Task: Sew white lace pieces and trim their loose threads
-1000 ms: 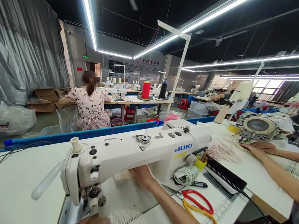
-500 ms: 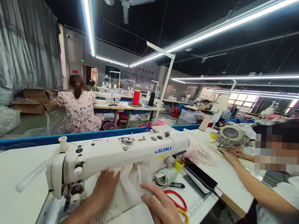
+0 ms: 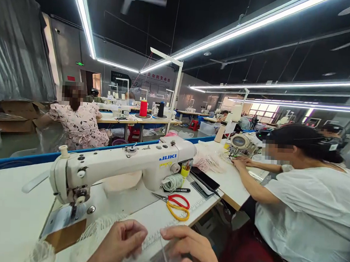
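Note:
At the front of the table, my left hand [image 3: 125,240] has its fingers curled in a pinch beside white fringe trim [image 3: 102,225]. What lies between those fingertips is hidden. My right hand [image 3: 192,247] is close by, its index finger pointing left and the others bent around sheer white fabric [image 3: 164,259]. Behind both hands stands a white sewing machine [image 3: 126,157], its needle end to the left, apart from my hands. Scissors [image 3: 178,206] with one red and one yellow handle lie just beyond my right hand.
Right of the machine are a cord coil [image 3: 172,181], a black marker [image 3: 177,190], a yellow cup [image 3: 185,171] and a phone [image 3: 204,178]. A co-worker [image 3: 306,192] sits at right by another machine [image 3: 240,144]. A blue trough edge [image 3: 23,158] runs behind my table.
Both hands have come back from under the machine arm to the table's front. The white fabric there has been drawn away, uncovering the scissors. My view has turned right.

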A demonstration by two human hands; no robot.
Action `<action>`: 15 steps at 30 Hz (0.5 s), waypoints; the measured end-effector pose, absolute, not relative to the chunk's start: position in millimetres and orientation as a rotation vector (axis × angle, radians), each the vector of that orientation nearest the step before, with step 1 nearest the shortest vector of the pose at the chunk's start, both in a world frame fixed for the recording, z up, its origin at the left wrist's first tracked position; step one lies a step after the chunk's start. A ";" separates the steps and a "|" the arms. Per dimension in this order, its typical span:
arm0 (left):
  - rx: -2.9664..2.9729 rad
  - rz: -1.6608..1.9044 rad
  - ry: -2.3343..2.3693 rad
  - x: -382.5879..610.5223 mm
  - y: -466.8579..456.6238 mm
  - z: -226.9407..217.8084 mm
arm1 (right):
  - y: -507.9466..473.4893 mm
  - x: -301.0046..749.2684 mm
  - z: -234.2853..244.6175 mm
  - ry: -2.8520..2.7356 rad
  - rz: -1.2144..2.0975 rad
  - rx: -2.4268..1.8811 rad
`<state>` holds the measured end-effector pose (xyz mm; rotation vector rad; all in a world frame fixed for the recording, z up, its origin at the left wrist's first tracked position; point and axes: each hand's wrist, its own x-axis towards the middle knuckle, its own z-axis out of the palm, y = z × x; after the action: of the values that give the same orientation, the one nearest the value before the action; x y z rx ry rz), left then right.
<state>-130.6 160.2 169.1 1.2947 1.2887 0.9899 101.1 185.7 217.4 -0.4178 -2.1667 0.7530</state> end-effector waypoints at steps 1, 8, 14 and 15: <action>1.280 0.976 1.333 -127.6 148.1 172.1 | 184.3 101.0 212.3 -2.150 0.853 -0.434; 1.626 0.827 1.582 -132.6 88.7 205.2 | 174.7 36.7 179.0 -2.299 1.369 -0.477; 1.253 0.820 1.599 -162.9 41.9 201.8 | 146.3 -2.6 181.4 -2.255 1.504 -0.535; 1.200 0.836 1.561 -167.5 35.1 200.4 | 143.1 -4.2 183.1 -2.265 1.507 -0.500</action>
<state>-167.5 35.1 200.4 1.2002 1.5611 0.8356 -4.2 143.1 183.1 -0.4999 -2.2647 1.5073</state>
